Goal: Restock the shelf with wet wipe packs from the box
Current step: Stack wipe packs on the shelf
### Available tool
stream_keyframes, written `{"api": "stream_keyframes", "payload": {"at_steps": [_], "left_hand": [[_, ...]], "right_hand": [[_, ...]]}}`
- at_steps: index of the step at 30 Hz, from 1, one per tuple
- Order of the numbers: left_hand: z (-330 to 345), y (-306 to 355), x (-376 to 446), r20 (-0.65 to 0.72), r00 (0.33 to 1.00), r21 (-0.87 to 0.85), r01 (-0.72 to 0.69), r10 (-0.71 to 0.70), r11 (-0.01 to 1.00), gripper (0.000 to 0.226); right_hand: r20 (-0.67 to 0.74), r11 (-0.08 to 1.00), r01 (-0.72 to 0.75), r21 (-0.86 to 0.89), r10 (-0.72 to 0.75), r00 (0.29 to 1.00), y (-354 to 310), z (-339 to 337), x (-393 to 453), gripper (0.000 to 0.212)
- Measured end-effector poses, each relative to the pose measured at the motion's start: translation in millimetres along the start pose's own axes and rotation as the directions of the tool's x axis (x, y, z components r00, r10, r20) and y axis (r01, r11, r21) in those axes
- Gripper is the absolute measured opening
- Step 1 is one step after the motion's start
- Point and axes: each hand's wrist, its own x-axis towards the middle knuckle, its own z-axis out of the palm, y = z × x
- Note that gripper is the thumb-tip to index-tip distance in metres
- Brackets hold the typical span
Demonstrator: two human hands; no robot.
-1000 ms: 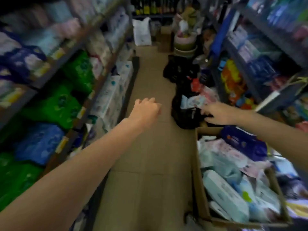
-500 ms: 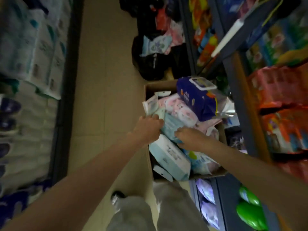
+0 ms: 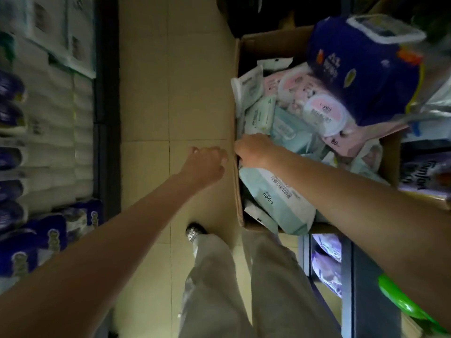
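I see brown cardboard box on floor, heaped with pale wet wipe packs. Right hand reaches inside – finger state: cannot tell. Left hand beside box wall – fingers curled, holding nothing.

Right hand reaches into box (left hand outside).

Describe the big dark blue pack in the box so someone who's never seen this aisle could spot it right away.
Find the open cardboard box on the floor at the right of the aisle, heaped with wipe packs. The dark blue pack sits on top of the heap at the far right corner. It is the only dark, bulky pack there, with a clear flip lid, while its neighbours are pale pink, mint and white.
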Motion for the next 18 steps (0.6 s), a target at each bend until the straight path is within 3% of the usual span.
{"api": "stream_keyframes", "payload": {"at_steps": [4,7,9,11,12,14,18], "left_hand": [[-2,-5,-1,-0.012,0.996,-0.225,0.082,-0.087,0.971,0.031],[-20,3,-7,-0.082,0.995,-0.169,-0.073,0.059,0.983,0.039],[-36,9,-10,0.039,0.993,-0.145,-0.109,0.116,0.983,0.063],[-50,17,-11,0.227,0.967,-0.293,-0.047,0.117,0.955,0.093],[-57,21,-13,0.24,0.962,-0.392,-0.027,0.131,0.92,0.102],[-80,26,-19,0.093,0.987,-0.548,-0.061,0.133,0.834,0.107],[-160,5,-50,-0.215,0.976,-0.602,-0.167,0.043,0.781,0.093]], "right_hand": [[0.004,0.999,0.044,0.006,-0.044,0.999,-4,-6,-9,0.018],[0.024,0.992,0.081,0.095,-0.084,0.996,5,-23,-26,0.016],[0.021,0.976,0.133,0.17,-0.139,0.99,14,-49,-45,0.016],[-0.032,0.964,0.165,0.207,-0.162,0.986,18,-80,-70,0.013],[-0.083,0.96,0.177,0.217,-0.163,0.983,17,-96,-81,0.012],[-0.227,0.958,0.211,0.195,-0.165,0.96,9,-128,-98,0.009],[-0.482,0.946,0.315,0.075,-0.243,0.842,-24,-207,-116,0.01]]}}
